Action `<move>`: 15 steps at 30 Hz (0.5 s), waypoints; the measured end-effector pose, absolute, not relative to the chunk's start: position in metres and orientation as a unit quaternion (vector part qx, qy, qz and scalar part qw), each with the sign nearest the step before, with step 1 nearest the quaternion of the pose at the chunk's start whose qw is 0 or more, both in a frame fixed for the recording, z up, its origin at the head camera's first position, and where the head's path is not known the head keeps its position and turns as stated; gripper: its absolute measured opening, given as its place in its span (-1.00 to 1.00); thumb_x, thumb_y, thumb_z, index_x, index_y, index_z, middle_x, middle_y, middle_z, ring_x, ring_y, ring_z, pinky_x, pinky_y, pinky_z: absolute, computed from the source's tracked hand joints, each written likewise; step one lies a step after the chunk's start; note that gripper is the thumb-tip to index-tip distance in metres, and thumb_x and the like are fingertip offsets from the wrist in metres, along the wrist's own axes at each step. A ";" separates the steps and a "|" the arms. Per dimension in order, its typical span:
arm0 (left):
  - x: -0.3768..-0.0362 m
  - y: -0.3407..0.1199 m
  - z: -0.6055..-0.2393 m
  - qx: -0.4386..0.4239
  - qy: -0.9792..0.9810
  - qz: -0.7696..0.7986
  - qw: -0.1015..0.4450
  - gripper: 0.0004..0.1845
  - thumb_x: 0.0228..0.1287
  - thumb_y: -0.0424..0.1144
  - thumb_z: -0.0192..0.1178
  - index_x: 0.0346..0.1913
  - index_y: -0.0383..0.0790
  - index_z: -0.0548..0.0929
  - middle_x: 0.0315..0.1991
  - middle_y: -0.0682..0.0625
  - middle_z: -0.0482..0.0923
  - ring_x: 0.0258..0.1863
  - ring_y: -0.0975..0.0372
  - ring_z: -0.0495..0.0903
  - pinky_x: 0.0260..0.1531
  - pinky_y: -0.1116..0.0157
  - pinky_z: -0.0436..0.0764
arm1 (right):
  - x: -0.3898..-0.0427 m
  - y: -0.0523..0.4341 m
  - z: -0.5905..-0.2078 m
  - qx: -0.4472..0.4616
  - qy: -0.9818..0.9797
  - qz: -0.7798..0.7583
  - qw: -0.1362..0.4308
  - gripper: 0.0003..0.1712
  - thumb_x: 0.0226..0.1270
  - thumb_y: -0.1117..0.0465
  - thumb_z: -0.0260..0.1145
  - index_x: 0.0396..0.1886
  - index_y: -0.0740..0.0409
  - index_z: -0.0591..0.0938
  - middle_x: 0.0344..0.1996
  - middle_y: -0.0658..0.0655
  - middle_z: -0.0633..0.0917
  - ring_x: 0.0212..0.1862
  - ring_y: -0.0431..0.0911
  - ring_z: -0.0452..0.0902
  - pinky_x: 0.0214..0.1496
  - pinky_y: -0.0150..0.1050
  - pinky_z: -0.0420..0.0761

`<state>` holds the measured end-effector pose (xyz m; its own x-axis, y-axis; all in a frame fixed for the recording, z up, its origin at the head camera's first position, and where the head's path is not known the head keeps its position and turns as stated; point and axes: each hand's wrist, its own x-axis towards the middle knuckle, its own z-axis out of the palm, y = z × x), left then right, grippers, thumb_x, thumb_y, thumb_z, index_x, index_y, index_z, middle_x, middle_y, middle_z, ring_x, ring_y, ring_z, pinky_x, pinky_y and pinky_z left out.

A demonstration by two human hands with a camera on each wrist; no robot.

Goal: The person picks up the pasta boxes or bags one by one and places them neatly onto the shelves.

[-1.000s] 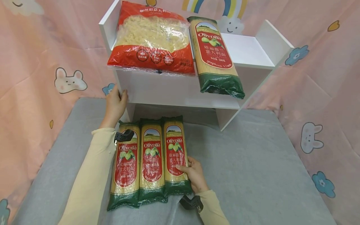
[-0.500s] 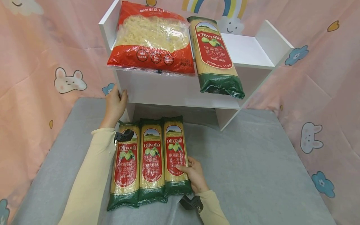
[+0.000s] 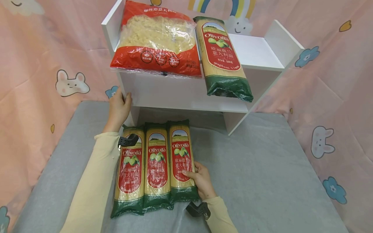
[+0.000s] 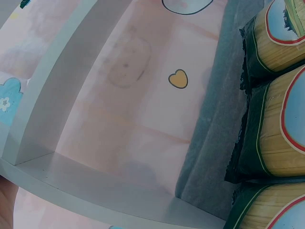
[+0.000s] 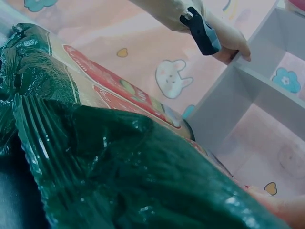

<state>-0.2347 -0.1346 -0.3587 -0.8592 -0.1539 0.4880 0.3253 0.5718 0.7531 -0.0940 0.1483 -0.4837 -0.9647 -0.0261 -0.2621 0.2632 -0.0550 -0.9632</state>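
Note:
My left hand [image 3: 118, 105] grips the left side panel of the white shelf [image 3: 183, 90], its thumb on the panel's inner face. Three Olivoilà spaghetti packs lie side by side on the grey cloth below: a left pack [image 3: 130, 181], a middle pack [image 3: 157, 168] and a right pack [image 3: 182, 161]. With its thumb on top, my right hand [image 3: 204, 181] holds the right pack by its right edge; its other fingers are mostly hidden. Green pack ends [image 4: 257, 138] show in the left wrist view. A green wrapper end [image 5: 119, 167] fills much of the right wrist view.
On the top board, a red bag of spiral pasta [image 3: 158, 42] and another spaghetti pack [image 3: 222, 58] lean, overhanging the front edge. Grey cloth [image 3: 262, 174] spreads to the right of the packs. A pink patterned curtain [image 3: 329, 87] hangs behind and at both sides.

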 end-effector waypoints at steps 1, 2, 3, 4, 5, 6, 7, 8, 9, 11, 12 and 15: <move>-0.235 -0.135 -0.359 -0.051 -0.848 -0.459 0.261 -0.77 0.43 -0.36 -0.09 -0.07 -0.52 0.45 -0.39 -0.36 0.52 -0.49 -0.06 0.47 -0.49 0.13 0.37 | -0.094 0.148 -0.484 0.087 0.679 -0.722 0.100 -0.42 0.08 0.40 0.36 0.10 0.53 0.42 -0.29 0.25 0.70 -0.37 -0.11 0.64 -0.29 -0.26 0.59; -0.235 -0.135 -0.359 -0.051 -0.848 -0.458 0.262 -0.77 0.43 -0.36 -0.09 -0.08 -0.52 0.45 -0.40 -0.35 0.51 -0.50 -0.05 0.46 -0.49 0.14 0.36 | -0.094 0.148 -0.484 0.087 0.679 -0.723 0.100 -0.43 0.09 0.40 0.36 0.10 0.53 0.42 -0.29 0.25 0.70 -0.37 -0.11 0.64 -0.29 -0.26 0.59; -0.235 -0.135 -0.359 -0.050 -0.848 -0.457 0.263 -0.77 0.43 -0.36 -0.08 -0.09 -0.52 0.45 -0.42 -0.35 0.51 -0.51 -0.04 0.45 -0.50 0.15 0.35 | -0.094 0.148 -0.484 0.086 0.678 -0.723 0.100 -0.43 0.09 0.40 0.36 0.10 0.53 0.42 -0.29 0.25 0.70 -0.37 -0.11 0.64 -0.29 -0.26 0.59; -0.235 -0.135 -0.359 -0.050 -0.849 -0.456 0.264 -0.78 0.43 -0.36 -0.08 -0.09 -0.51 0.45 -0.43 -0.34 0.50 -0.52 -0.04 0.45 -0.50 0.15 0.35 | -0.094 0.148 -0.484 0.086 0.678 -0.723 0.099 -0.43 0.09 0.41 0.36 0.10 0.54 0.42 -0.29 0.25 0.70 -0.37 -0.11 0.64 -0.29 -0.26 0.59; -0.235 -0.135 -0.359 -0.050 -0.849 -0.456 0.264 -0.78 0.43 -0.36 -0.08 -0.09 -0.51 0.45 -0.42 -0.35 0.51 -0.51 -0.04 0.45 -0.50 0.15 0.35 | -0.094 0.148 -0.484 0.085 0.678 -0.723 0.099 -0.43 0.08 0.41 0.36 0.10 0.54 0.42 -0.29 0.25 0.70 -0.37 -0.11 0.64 -0.29 -0.26 0.59; -0.235 -0.135 -0.358 -0.049 -0.848 -0.456 0.264 -0.77 0.43 -0.36 -0.08 -0.09 -0.51 0.45 -0.42 -0.35 0.51 -0.51 -0.04 0.46 -0.50 0.15 0.36 | -0.094 0.148 -0.484 0.084 0.678 -0.724 0.099 -0.43 0.08 0.41 0.36 0.10 0.54 0.42 -0.29 0.25 0.70 -0.37 -0.11 0.64 -0.30 -0.26 0.59; -0.234 -0.135 -0.358 -0.049 -0.848 -0.457 0.264 -0.77 0.43 -0.35 -0.08 -0.08 -0.51 0.45 -0.41 -0.35 0.51 -0.50 -0.05 0.46 -0.50 0.15 0.36 | -0.094 0.148 -0.484 0.083 0.677 -0.724 0.099 -0.43 0.08 0.41 0.36 0.10 0.54 0.42 -0.29 0.25 0.70 -0.37 -0.11 0.64 -0.29 -0.26 0.60; -0.234 -0.135 -0.358 -0.049 -0.848 -0.457 0.264 -0.77 0.43 -0.35 -0.08 -0.08 -0.51 0.45 -0.40 -0.36 0.52 -0.49 -0.05 0.47 -0.49 0.14 0.37 | -0.094 0.148 -0.484 0.082 0.678 -0.724 0.098 -0.43 0.08 0.41 0.36 0.10 0.54 0.42 -0.29 0.25 0.70 -0.37 -0.11 0.64 -0.29 -0.26 0.60; -0.234 -0.135 -0.358 -0.050 -0.848 -0.458 0.264 -0.77 0.43 -0.36 -0.08 -0.08 -0.51 0.45 -0.39 -0.36 0.52 -0.49 -0.05 0.47 -0.49 0.14 0.38 | -0.094 0.149 -0.485 0.082 0.678 -0.724 0.098 -0.43 0.08 0.41 0.36 0.10 0.54 0.41 -0.30 0.25 0.70 -0.37 -0.11 0.64 -0.29 -0.26 0.60; -0.234 -0.135 -0.358 -0.051 -0.848 -0.458 0.262 -0.77 0.43 -0.35 -0.08 -0.08 -0.52 0.44 -0.40 -0.35 0.51 -0.50 -0.05 0.46 -0.49 0.14 0.37 | -0.093 0.149 -0.485 0.083 0.678 -0.724 0.097 -0.42 0.09 0.41 0.36 0.10 0.55 0.41 -0.30 0.24 0.70 -0.37 -0.11 0.64 -0.29 -0.26 0.60; -0.234 -0.135 -0.358 -0.051 -0.849 -0.457 0.261 -0.77 0.44 -0.35 -0.08 -0.09 -0.52 0.44 -0.42 -0.35 0.50 -0.51 -0.04 0.45 -0.50 0.14 0.36 | -0.093 0.149 -0.485 0.082 0.678 -0.724 0.096 -0.42 0.09 0.41 0.36 0.11 0.55 0.40 -0.30 0.24 0.70 -0.36 -0.11 0.64 -0.29 -0.26 0.60; -0.234 -0.134 -0.358 -0.051 -0.852 -0.452 0.261 -0.77 0.44 -0.34 -0.09 -0.11 -0.51 0.44 -0.47 -0.32 0.47 -0.55 -0.02 0.41 -0.52 0.16 0.33 | -0.092 0.150 -0.485 0.081 0.679 -0.724 0.092 -0.41 0.11 0.41 0.35 0.12 0.57 0.38 -0.29 0.24 0.69 -0.35 -0.11 0.64 -0.29 -0.26 0.60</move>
